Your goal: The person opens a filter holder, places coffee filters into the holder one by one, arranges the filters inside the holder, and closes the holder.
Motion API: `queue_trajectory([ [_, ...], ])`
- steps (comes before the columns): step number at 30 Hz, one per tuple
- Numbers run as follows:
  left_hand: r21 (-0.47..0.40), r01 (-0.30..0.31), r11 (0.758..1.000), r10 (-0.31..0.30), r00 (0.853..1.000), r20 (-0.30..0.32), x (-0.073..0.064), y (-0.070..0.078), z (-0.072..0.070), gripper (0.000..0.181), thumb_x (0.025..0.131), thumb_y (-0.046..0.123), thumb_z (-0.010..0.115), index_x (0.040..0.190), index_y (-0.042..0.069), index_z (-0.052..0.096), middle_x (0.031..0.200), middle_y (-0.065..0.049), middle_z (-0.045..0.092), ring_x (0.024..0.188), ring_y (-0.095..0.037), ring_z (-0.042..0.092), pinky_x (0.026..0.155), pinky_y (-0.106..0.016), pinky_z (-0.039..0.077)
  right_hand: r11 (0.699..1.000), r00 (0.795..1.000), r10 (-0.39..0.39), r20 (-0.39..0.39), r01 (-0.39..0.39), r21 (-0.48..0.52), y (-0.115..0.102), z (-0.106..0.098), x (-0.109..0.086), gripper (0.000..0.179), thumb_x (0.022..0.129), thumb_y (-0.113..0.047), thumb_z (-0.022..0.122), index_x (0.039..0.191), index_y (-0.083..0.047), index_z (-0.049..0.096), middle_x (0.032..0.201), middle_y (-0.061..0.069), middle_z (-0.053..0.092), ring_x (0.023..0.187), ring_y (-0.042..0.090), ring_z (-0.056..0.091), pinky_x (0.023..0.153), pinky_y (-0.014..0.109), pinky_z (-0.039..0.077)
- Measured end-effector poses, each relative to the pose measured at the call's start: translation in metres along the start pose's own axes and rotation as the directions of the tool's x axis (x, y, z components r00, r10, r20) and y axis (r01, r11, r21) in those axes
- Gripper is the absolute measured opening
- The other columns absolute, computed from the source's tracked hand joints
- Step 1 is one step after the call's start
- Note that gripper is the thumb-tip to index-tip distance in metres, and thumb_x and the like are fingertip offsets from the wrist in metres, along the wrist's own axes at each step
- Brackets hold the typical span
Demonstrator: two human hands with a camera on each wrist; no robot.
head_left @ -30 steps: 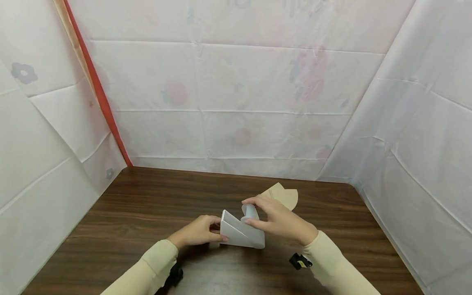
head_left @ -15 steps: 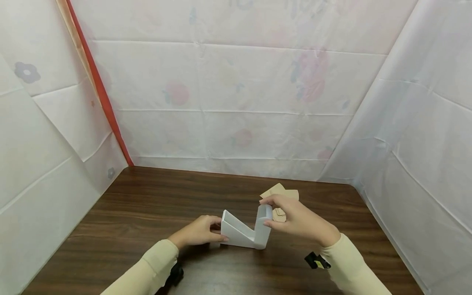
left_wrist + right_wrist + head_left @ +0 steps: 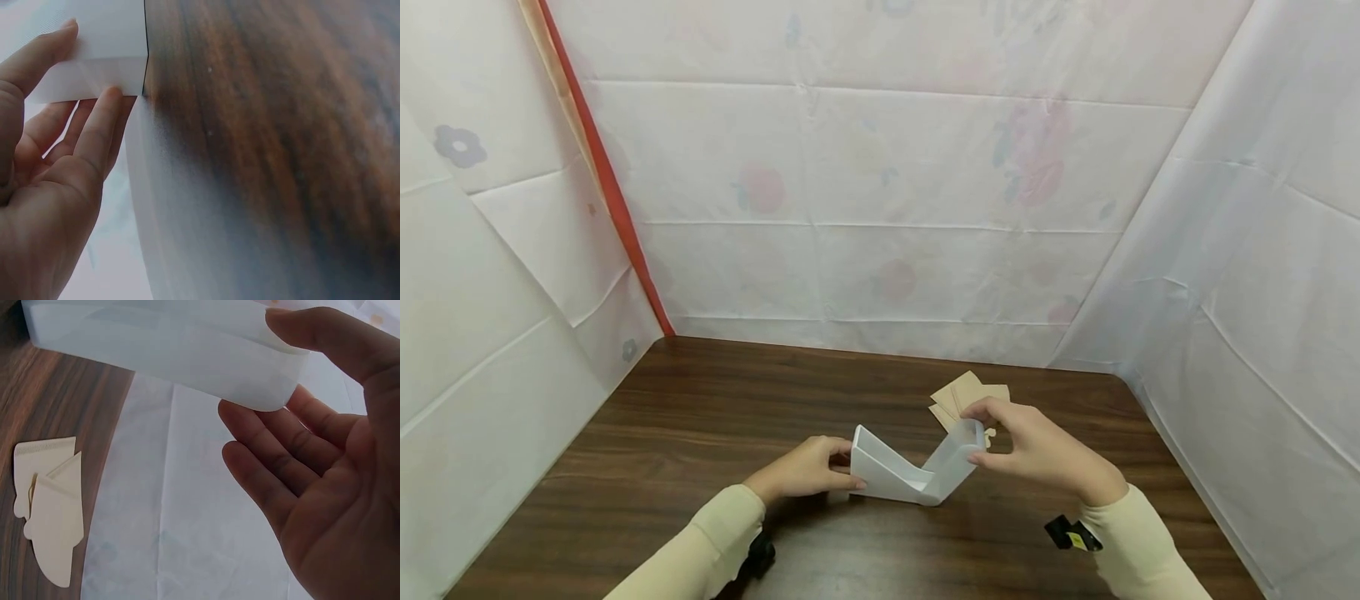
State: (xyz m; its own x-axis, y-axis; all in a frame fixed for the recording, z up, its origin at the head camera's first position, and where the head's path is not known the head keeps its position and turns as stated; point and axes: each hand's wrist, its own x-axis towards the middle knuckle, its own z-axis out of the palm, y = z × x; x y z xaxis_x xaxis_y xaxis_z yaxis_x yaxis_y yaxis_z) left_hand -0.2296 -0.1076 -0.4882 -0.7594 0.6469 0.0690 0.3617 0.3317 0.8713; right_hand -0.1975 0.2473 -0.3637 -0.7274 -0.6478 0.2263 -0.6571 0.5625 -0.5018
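A white filter holder box (image 3: 880, 477) with a slanted open top stands on the brown wooden table. My left hand (image 3: 805, 468) holds its left end, thumb on the near side and fingers round the end wall, as the left wrist view also shows. A hinged, whitish lid (image 3: 953, 467) leans out to the right, making a V with the box. My right hand (image 3: 1045, 450) pinches the lid's upper end between thumb and fingers. In the right wrist view, the lid (image 3: 169, 356) looks smooth with rounded corners.
Behind the right hand lie several beige paper coffee filters (image 3: 958, 393), overlapping one another; crimped edges show on these filters (image 3: 53, 500) in the right wrist view. A white patterned curtain (image 3: 865, 275) hangs along the table's back edge and both sides.
The right hand has swung the lid up and over to the right, from lying in the box to leaning outward. The left hand has stayed on the box's left end.
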Motion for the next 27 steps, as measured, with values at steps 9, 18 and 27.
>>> queue_trajectory([
  [9,0.004,0.010,1.000,-0.010,1.000,0.007,0.000,0.001,0.000,0.037,0.087,0.024,0.081,0.119,0.009,0.069,0.113,0.000,0.071,0.104,-0.013,0.068,0.089,-0.026,0.055,0.998,0.998,0.064,0.008,-0.064,-0.007,0.004,-0.007,-0.014,0.043,0.088,-0.024,0.081,0.125,-0.014,0.061,0.115,-0.012,0.064,0.107,0.010,0.063,0.091,0.033,0.054],
  [18,-0.024,0.014,1.000,-0.014,1.000,0.005,-0.001,0.004,-0.001,0.037,0.087,0.021,0.081,0.119,0.007,0.069,0.114,-0.003,0.071,0.106,-0.017,0.068,0.090,-0.028,0.055,0.998,0.998,0.057,-0.026,-0.058,-0.026,0.011,-0.006,-0.023,0.041,0.087,-0.024,0.081,0.123,-0.017,0.061,0.110,-0.015,0.064,0.101,0.007,0.061,0.088,0.032,0.053],
  [27,-0.044,0.022,0.999,-0.022,1.000,-0.001,-0.002,0.004,-0.001,0.036,0.087,0.019,0.082,0.119,0.008,0.069,0.113,-0.003,0.071,0.106,-0.018,0.067,0.091,-0.031,0.055,0.996,0.995,0.086,-0.041,-0.087,-0.018,0.019,-0.003,-0.032,0.039,0.088,-0.027,0.080,0.122,-0.019,0.062,0.107,-0.017,0.064,0.098,0.006,0.061,0.086,0.032,0.052],
])
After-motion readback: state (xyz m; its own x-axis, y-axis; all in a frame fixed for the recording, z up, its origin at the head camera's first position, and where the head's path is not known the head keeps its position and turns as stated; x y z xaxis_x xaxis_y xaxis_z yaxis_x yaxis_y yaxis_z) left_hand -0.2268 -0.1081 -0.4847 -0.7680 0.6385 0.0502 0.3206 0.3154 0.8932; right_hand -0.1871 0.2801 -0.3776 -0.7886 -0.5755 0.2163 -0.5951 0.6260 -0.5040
